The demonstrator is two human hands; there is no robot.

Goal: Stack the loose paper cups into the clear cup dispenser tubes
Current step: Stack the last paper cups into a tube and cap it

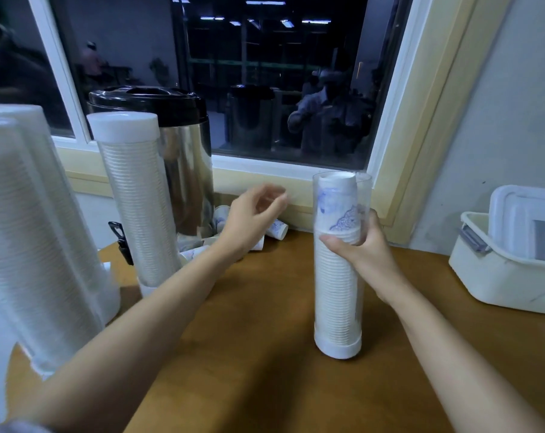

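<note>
1. Tabletop (265, 354) of brown wood carries the open dispenser tube (340, 276), which stands upright near its middle, towards the window-side edge.
2. I see my right hand (363, 248) wrapped around that tube at about mid-height, gripping it.
3. Inside it, the stacked cups (336, 295) reach nearly to the rim, and the topmost one shows a blue print.
4. My left hand (249, 220) hangs open and empty, fingers loosely curled, over the loose cups (275, 229) lying on their sides by the back edge.
5. Beside those stands a steel urn (183, 170), with a capped full tube (136, 207) in front of it.
6. A white lidded bin (508, 276) sits at the right edge.
</note>
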